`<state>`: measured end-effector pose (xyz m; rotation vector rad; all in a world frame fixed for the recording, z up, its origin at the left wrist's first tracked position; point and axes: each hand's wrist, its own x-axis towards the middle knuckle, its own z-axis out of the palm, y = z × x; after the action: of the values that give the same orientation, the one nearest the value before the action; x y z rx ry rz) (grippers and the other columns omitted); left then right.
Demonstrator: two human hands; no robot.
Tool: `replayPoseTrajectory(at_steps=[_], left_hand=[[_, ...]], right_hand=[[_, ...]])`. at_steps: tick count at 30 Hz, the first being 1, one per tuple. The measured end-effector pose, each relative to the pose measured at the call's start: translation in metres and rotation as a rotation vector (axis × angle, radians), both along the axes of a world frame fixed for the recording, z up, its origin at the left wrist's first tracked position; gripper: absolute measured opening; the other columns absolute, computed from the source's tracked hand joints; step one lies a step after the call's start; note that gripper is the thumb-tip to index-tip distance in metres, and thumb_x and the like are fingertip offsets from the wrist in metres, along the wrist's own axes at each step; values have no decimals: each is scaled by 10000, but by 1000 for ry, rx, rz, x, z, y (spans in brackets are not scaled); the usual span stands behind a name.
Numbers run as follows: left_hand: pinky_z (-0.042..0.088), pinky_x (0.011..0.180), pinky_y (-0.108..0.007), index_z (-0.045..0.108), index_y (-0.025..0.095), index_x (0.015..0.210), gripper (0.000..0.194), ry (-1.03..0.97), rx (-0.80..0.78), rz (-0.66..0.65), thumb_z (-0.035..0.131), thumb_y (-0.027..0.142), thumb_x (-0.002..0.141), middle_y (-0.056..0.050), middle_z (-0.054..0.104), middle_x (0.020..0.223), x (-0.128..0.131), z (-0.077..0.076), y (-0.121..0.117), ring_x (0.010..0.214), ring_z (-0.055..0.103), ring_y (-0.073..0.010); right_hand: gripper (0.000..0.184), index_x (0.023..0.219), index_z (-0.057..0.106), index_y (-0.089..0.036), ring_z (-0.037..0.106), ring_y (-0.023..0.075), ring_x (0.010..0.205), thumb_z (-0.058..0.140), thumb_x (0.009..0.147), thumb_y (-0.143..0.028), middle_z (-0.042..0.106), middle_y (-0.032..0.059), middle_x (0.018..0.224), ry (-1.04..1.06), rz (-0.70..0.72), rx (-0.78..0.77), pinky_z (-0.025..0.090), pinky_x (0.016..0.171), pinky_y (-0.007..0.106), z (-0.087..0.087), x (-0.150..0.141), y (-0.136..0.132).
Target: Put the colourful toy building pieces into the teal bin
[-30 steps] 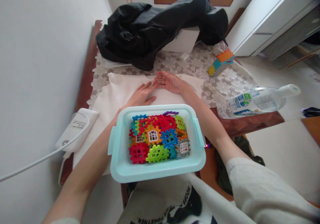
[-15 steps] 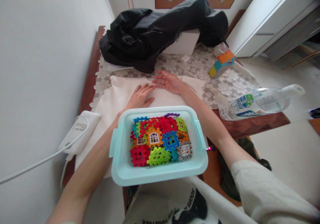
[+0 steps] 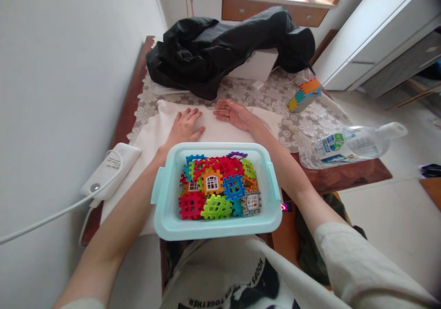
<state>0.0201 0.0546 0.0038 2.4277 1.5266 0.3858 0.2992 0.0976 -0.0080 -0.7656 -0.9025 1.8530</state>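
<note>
My left hand [image 3: 185, 126] lies flat on a white cloth [image 3: 155, 129], fingers spread, holding nothing. My right hand [image 3: 234, 114] rests beside it on the same cloth, fingers stretched out and empty. Just in front of both wrists sits a light blue plastic tub [image 3: 165, 219] at the table's near edge. It is filled with several colourful interlocking toy tiles [image 3: 217, 191], some with little windows. A small assembled block of such tiles [image 3: 305, 94] stands apart at the far right on the lace tablecloth.
A black jacket [image 3: 220, 47] is heaped over a white box [image 3: 257, 65] at the back. A clear water bottle [image 3: 347, 144] lies on its side at the right edge. A white device with a cable [image 3: 110, 171] sits left, by the wall.
My left hand slid to the left across the cloth, away from my right hand, and its fingers spread. The view tilted up slightly. The tub stayed put.
</note>
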Motion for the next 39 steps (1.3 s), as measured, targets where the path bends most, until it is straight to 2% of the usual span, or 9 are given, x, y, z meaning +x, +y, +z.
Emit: replayPoseTrajectory(at_steps=[7, 11, 17, 24, 33, 39], left_hand=[[183, 1526, -752, 530, 150, 1835, 759, 51, -3, -16, 571, 455, 1141, -204, 392, 1986, 3, -4, -3, 1878, 306, -458], [134, 1529, -761, 490, 126, 1860, 795, 77, -21, -24, 560, 482, 1153, -219, 324, 2008, 5, -5, -3, 1895, 245, -471], [125, 1526, -777, 511, 186, 1857, 780, 51, -19, -30, 593, 490, 1143, -193, 336, 2009, 4, -8, -2, 1890, 258, -476], [126, 1532, -766, 499, 138, 1859, 787, 73, -33, -31, 576, 494, 1160, -209, 320, 2012, 5, -4, -3, 1893, 245, -479], [241, 1533, -709, 584, 182, 1795, 724, 12, -5, -17, 632, 455, 1127, -163, 443, 1968, 1, -1, -6, 1855, 379, -429], [342, 1527, -563, 568, 83, 1772, 704, -33, 16, 42, 606, 382, 1136, -212, 602, 1858, -4, 8, -10, 1753, 563, -357]], right_hand=[[117, 1226, 770, -257, 838, 225, 1144, 690, 1200, -338, 893, 55, 1180, -9, 24, 3, 657, 1212, 442, 1, 1, -1], [115, 1223, 765, -266, 842, 226, 1131, 670, 1206, -330, 902, 49, 1178, 0, 15, 21, 671, 1194, 446, -2, 1, -1], [93, 1204, 770, -258, 840, 218, 1103, 693, 1200, -311, 898, 52, 1155, -22, -11, -1, 676, 1168, 414, 2, -1, -4], [135, 1201, 785, -254, 833, 214, 1065, 656, 1214, -290, 897, 51, 1142, -45, -14, -5, 678, 1142, 403, 8, -2, -7], [84, 1198, 777, -271, 831, 231, 1098, 735, 1181, -341, 894, 46, 1143, -76, -32, -12, 677, 1171, 444, 12, -2, -9], [85, 1184, 770, -272, 838, 211, 1035, 701, 1191, -320, 900, 34, 1114, -37, -52, 0, 689, 1121, 398, 5, -4, -6]])
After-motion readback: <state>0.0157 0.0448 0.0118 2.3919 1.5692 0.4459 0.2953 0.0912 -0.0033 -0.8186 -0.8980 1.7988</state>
